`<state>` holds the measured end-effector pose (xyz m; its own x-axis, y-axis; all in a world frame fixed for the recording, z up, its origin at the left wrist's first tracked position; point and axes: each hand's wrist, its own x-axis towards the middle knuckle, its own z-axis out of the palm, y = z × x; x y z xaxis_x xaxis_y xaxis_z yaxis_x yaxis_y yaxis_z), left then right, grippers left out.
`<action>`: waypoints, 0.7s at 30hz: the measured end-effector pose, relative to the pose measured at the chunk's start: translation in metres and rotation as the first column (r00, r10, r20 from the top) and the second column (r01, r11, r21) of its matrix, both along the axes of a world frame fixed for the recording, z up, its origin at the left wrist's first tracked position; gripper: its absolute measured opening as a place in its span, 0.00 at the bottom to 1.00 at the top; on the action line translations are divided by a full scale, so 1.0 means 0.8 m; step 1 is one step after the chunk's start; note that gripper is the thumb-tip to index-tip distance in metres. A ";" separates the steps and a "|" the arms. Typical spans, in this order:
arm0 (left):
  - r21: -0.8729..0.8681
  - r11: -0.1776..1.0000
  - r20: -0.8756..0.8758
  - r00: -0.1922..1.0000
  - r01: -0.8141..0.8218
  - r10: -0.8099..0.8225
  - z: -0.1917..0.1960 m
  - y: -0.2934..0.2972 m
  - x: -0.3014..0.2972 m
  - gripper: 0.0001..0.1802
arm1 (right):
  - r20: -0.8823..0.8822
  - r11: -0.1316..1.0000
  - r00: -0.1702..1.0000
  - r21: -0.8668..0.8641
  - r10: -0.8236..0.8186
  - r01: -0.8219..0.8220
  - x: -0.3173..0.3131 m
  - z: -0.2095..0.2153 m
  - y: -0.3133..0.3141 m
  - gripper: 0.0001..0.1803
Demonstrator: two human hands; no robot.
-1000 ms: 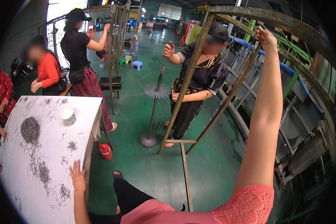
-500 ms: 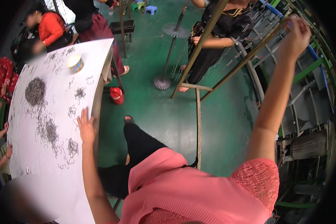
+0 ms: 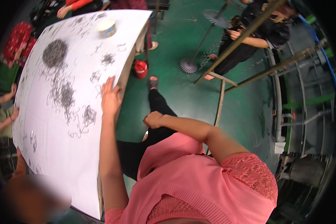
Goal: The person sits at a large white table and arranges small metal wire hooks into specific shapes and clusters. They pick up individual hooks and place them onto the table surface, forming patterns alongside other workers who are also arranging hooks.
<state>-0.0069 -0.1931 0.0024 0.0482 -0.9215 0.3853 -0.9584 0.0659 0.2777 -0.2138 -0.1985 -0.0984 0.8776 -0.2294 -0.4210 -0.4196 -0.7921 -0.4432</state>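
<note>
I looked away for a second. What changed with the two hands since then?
The right hand let go of the overhead metal bar and dropped to a loose fist above the knee. The left hand stayed flat on the white table's edge.

Round printed tub (image 3: pixel 106 27) (table's far end)

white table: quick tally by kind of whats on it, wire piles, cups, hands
Dense dark wire heaps: 2, the large one and a smaller one
Round paper cup: 1
Hands resting on the white table: 1, the left hand at its edge
Total: 4
Loose wire bits lie scattered too, too many and too small to count. The right hand is off the table, closed over the lap.
</note>
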 end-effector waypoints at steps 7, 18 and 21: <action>-0.101 0.994 -0.186 0.982 -0.047 0.027 -0.014 0.012 0.020 0.13 | 0.066 0.766 0.791 0.310 -0.609 0.564 -0.033 -0.100 -0.026 0.08; -0.128 0.991 -0.242 0.970 -0.023 -0.009 0.012 0.039 0.011 0.13 | 0.112 0.726 0.805 0.517 -0.583 0.454 -0.019 -0.073 -0.020 0.06; -0.258 0.950 -0.244 0.963 -0.177 0.114 0.022 0.072 0.009 0.14 | 0.116 0.699 0.779 0.537 -0.616 0.473 -0.031 -0.083 -0.033 0.07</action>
